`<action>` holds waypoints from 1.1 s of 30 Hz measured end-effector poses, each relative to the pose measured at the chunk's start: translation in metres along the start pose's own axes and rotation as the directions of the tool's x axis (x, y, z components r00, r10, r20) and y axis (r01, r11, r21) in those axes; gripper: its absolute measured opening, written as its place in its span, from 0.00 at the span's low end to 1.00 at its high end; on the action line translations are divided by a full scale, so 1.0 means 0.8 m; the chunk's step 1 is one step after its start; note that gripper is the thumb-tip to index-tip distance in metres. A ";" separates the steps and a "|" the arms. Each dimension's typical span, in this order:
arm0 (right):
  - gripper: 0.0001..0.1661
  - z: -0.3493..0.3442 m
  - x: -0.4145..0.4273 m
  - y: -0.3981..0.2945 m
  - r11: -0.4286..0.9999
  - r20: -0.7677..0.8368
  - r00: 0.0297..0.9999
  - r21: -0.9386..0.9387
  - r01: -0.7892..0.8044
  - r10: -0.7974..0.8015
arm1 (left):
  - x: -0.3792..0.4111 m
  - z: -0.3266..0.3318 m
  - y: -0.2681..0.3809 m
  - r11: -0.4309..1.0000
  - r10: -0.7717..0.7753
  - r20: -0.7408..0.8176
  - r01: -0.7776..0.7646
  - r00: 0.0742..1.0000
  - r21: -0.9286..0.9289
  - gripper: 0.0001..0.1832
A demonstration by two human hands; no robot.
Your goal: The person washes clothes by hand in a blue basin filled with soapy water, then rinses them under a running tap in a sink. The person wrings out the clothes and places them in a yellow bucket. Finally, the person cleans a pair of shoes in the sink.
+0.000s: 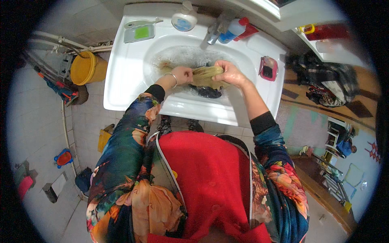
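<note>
Both my hands hold a wet yellowish cloth [206, 76] stretched between them above the basin of a white washbasin [133, 82]. My left hand [182, 75], with a silver bangle at its wrist, grips the cloth's left part in a fist. On the other side my right hand [232, 74] pinches its bunched upper end between thumb and fingers. Below the cloth, a dark wet fabric [208, 92] lies in sudsy water [188, 54]. What part of the yellowish cloth reaches into the water is hard to tell.
On the back rim stand a soap dish with a green bar [142, 32], a white pump bottle [184, 19], the faucet [214, 33] and a blue bottle with a red cap [232, 30]. A pink dish [268, 69] sits on the right rim. Left of the basin is a yellow bucket [83, 69].
</note>
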State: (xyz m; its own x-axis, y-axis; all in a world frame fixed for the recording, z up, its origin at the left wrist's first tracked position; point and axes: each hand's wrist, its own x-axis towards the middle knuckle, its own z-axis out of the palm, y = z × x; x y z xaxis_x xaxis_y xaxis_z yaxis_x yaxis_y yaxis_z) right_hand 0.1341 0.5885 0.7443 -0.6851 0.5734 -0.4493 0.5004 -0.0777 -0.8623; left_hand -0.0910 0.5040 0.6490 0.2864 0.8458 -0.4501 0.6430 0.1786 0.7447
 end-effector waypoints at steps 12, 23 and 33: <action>0.14 -0.032 -0.061 -0.134 0.956 0.012 0.966 0.145 0.254 -0.258 | -0.018 -0.077 0.115 0.781 0.447 -0.270 -0.520 0.852 -0.347 0.17; 0.17 -0.082 -0.078 -0.143 0.906 0.001 0.995 -0.414 0.089 -0.097 | -0.084 -0.177 0.211 0.759 0.528 -0.282 -0.594 0.801 -0.266 0.09; 0.20 -0.048 -0.055 -0.066 0.552 -0.333 0.806 -0.834 -0.008 -0.490 | -0.070 -0.151 0.117 0.804 0.370 -0.303 -0.140 0.878 0.577 0.14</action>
State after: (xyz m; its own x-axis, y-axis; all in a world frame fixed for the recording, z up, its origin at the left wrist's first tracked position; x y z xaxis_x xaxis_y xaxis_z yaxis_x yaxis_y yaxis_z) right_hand 0.1583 0.5988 0.8184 -0.6213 0.7713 0.1384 0.7234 0.6324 -0.2771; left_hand -0.1324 0.5344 0.8035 0.2742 0.9612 0.0295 0.8873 -0.2647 0.3776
